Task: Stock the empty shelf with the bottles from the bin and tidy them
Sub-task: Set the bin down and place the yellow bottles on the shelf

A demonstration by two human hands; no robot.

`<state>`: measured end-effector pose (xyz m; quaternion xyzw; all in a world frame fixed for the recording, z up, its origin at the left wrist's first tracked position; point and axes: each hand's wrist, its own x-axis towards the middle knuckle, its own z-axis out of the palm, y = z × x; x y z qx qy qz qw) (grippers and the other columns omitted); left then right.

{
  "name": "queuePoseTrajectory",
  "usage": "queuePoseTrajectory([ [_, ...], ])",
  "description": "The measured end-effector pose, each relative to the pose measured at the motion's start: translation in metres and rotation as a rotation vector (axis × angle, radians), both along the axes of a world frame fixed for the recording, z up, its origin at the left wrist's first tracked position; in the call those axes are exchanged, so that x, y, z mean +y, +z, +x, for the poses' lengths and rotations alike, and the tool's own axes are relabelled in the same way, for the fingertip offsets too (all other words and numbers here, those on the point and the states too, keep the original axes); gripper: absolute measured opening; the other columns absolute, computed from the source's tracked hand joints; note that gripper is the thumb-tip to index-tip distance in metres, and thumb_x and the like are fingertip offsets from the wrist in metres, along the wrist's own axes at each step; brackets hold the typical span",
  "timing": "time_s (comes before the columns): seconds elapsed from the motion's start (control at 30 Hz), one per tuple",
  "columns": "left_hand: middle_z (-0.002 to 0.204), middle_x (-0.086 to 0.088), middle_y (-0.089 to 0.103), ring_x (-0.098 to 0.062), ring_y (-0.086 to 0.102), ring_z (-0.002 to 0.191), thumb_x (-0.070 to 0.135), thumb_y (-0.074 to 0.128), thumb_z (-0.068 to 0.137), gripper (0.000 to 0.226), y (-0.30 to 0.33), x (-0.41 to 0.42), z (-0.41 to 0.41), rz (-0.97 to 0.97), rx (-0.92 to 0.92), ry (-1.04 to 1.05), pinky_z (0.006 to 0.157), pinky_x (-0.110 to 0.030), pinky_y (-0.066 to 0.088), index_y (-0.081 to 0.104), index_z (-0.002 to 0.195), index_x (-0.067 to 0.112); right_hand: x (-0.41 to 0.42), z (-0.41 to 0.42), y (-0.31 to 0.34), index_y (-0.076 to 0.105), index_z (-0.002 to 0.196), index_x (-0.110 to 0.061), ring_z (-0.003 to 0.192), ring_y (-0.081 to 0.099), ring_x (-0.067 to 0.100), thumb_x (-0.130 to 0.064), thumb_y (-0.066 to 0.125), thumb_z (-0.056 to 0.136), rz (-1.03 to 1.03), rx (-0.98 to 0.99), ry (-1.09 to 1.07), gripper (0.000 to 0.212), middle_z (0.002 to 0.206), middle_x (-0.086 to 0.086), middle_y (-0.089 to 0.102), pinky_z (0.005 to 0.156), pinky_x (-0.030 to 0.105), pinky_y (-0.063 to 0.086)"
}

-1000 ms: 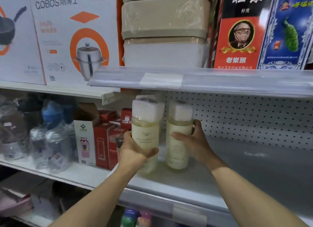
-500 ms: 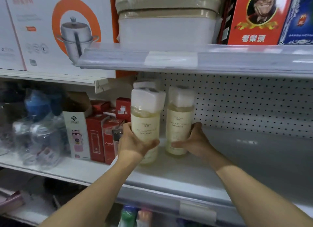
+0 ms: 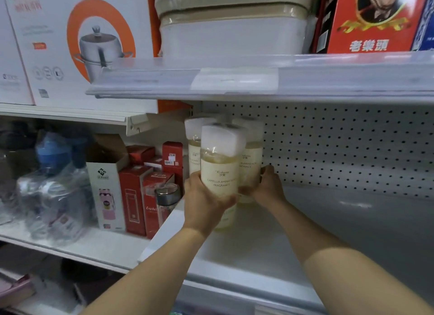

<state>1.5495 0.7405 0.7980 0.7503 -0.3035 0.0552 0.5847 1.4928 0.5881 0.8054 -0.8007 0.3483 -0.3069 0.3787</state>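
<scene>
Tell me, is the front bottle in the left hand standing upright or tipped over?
Upright: the front bottle has its white cap on top, held by the left hand on the shelf.

Centre frame, the front bottle (image 3: 219,173) shows pale yellow liquid under a white cap, cream label with grey lettering. Behind it, the back panel (image 3: 352,150) is white, dotted all over with small dark holes. The shelf (image 3: 328,232) is plain pale grey. Lower left, red boxes (image 3: 137,197) with white script. Upper left, a white box (image 3: 77,44) carries an orange ring around a silver pot. Upper right, a red carton (image 3: 371,21) with gold ribbon and white characters.
</scene>
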Motion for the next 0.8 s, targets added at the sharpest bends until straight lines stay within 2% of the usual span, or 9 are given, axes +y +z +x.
queuePoseTrajectory([
  [0.07, 0.116, -0.002, 0.041, -0.009, 0.040, 0.097, 0.027, 0.089, 0.058, 0.083, 0.000, -0.006, 0.000, 0.018, -0.023, 0.014, 0.084, -0.026, 0.042, 0.042, 0.124, 0.013, -0.003, 0.002, 0.001, 0.039, 0.102, -0.019, 0.102, 0.060, 0.027, -0.030, 0.091, 0.057, -0.005, 0.005, -0.001, 0.069, 0.119, 0.010, 0.054, 0.083, 0.039, 0.053],
  [0.17, 0.115, -0.002, 0.040, -0.011, 0.040, 0.098, 0.028, 0.090, 0.056, 0.084, 0.000, -0.015, 0.001, 0.027, -0.031, 0.043, 0.087, -0.030, 0.046, 0.043, 0.124, 0.012, -0.008, 0.000, 0.003, 0.042, 0.110, -0.016, 0.103, 0.059, 0.027, -0.026, 0.089, 0.063, 0.032, -0.013, 0.009, 0.067, 0.122, 0.010, 0.052, 0.077, 0.039, 0.056],
  [0.27, 0.115, -0.003, 0.039, -0.014, 0.042, 0.100, 0.029, 0.090, 0.055, 0.086, 0.002, -0.024, 0.001, 0.049, -0.024, 0.071, 0.090, -0.035, 0.049, 0.043, 0.124, 0.012, -0.015, -0.008, 0.003, 0.039, 0.129, -0.010, 0.099, 0.054, 0.021, -0.014, 0.079, 0.076, 0.107, -0.015, 0.055, 0.066, 0.121, 0.009, 0.050, 0.060, 0.020, 0.046],
  [0.37, 0.112, -0.001, 0.036, -0.018, 0.044, 0.102, 0.032, 0.089, 0.055, 0.087, 0.003, -0.034, -0.002, 0.080, -0.018, 0.103, 0.090, -0.037, 0.048, 0.041, 0.124, 0.011, -0.024, -0.015, 0.000, 0.040, 0.129, -0.011, 0.098, 0.054, 0.019, -0.003, 0.073, 0.079, 0.184, 0.008, 0.059, 0.061, 0.118, 0.008, 0.056, 0.071, 0.021, 0.046],
  [0.47, 0.110, -0.001, 0.035, -0.019, 0.045, 0.101, 0.035, 0.089, 0.056, 0.087, 0.003, -0.043, -0.003, 0.081, -0.025, 0.129, 0.088, -0.038, 0.049, 0.041, 0.124, 0.010, -0.029, -0.019, 0.000, 0.041, 0.127, -0.010, 0.099, 0.055, 0.018, 0.002, 0.070, 0.081, 0.257, 0.001, 0.102, 0.056, 0.115, 0.007, 0.058, 0.067, 0.017, 0.044],
  [0.6, 0.115, -0.003, 0.042, -0.020, 0.048, 0.103, 0.035, 0.089, 0.055, 0.086, 0.003, -0.053, -0.004, 0.071, -0.027, 0.167, 0.085, -0.038, 0.049, 0.041, 0.122, 0.011, -0.034, -0.020, -0.003, 0.040, 0.128, -0.010, 0.088, 0.058, 0.011, 0.002, 0.065, 0.086, 0.281, 0.003, 0.137, 0.050, 0.101, 0.001, 0.060, 0.082, 0.023, 0.047],
  [0.63, 0.116, -0.004, 0.044, -0.021, 0.049, 0.105, 0.034, 0.090, 0.054, 0.086, 0.003, -0.055, -0.005, 0.050, -0.024, 0.174, 0.085, -0.038, 0.050, 0.041, 0.121, 0.011, -0.035, -0.020, -0.004, 0.039, 0.129, -0.009, 0.091, 0.060, 0.012, 0.002, 0.064, 0.087, 0.289, 0.006, 0.146, 0.050, 0.100, 0.001, 0.060, 0.087, 0.026, 0.049],
  [0.7, 0.118, -0.004, 0.047, -0.021, 0.050, 0.108, 0.032, 0.090, 0.053, 0.085, 0.003, -0.059, -0.006, 0.017, -0.016, 0.191, 0.083, -0.036, 0.049, 0.040, 0.119, 0.011, -0.035, -0.022, -0.004, 0.038, 0.134, -0.010, 0.109, 0.057, 0.020, 0.002, 0.060, 0.088, 0.293, 0.032, 0.172, 0.053, 0.114, 0.007, 0.060, 0.101, 0.037, 0.046],
  [0.8, 0.120, -0.007, 0.043, -0.022, 0.046, 0.110, 0.030, 0.089, 0.056, 0.083, 0.006, -0.064, -0.008, 0.057, -0.006, 0.210, 0.081, -0.030, 0.040, 0.037, 0.117, 0.009, -0.033, -0.027, -0.003, 0.031, 0.142, -0.014, 0.126, 0.047, 0.023, 0.010, 0.047, 0.087, 0.267, 0.096, 0.220, 0.062, 0.138, 0.011, 0.048, 0.108, 0.041, 0.040],
])
